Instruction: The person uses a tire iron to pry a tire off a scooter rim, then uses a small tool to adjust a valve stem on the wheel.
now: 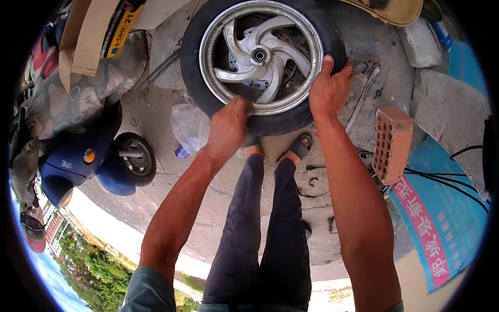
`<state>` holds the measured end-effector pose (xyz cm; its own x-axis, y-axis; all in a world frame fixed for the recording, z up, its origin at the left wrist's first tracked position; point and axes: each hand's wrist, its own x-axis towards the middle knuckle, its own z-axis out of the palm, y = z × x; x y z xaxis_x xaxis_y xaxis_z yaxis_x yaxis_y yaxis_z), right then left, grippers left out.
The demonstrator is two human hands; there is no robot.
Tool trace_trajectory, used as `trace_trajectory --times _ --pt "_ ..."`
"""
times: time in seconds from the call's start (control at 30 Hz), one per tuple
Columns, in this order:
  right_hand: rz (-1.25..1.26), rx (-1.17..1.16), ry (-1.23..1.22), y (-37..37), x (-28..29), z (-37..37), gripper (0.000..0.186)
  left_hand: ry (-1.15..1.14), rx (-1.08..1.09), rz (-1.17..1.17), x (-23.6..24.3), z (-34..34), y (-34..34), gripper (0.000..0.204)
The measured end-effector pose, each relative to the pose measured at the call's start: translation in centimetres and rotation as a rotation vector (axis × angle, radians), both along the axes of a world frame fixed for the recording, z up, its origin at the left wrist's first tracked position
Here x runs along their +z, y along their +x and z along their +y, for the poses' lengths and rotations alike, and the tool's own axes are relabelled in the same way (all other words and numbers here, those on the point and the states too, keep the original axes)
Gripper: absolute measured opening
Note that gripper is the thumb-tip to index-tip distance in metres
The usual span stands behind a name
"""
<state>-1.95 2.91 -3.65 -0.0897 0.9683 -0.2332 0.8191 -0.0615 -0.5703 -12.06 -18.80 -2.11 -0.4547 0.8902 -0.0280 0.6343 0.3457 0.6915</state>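
A silver spoked wheel (273, 48) with a black tyre (283, 124) lies in front of me, its hub facing up. My left hand (228, 126) is closed at the near left part of the rim, fingers curled over the edge. Wrapped round the tyre's right side is my right hand (331, 88), its thumb up against the rim. A brake disc (255, 83) shows behind the spokes. The undersides of both hands' fingers are partly hidden.
A spanner (364, 98) lies right of the wheel, near a red perforated brick (391, 145) and black cables (442, 179). A clear plastic bag (188, 125) lies to the left. Further left stand a blue scooter (86, 156) and an open cardboard box (96, 36).
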Motion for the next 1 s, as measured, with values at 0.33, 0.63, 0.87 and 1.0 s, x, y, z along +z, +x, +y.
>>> trace_trajectory --times 0.33,0.63,0.87,1.0 --pt "-0.109 0.233 0.226 -0.6 -1.7 1.6 0.066 -0.131 0.04 -0.276 2.1 -0.6 1.7 0.012" --pt "-0.09 0.713 0.358 -2.0 -1.9 5.0 0.061 -0.257 -0.233 0.11 4.8 0.7 1.3 0.084" --pt "0.031 0.745 0.132 -3.3 -1.0 6.0 0.074 -0.339 -0.021 -0.157 2.9 5.2 10.0 0.087" --pt "0.149 0.681 0.11 -3.4 -0.9 6.9 0.072 -0.185 -0.018 -0.128 0.9 5.8 11.3 0.086"
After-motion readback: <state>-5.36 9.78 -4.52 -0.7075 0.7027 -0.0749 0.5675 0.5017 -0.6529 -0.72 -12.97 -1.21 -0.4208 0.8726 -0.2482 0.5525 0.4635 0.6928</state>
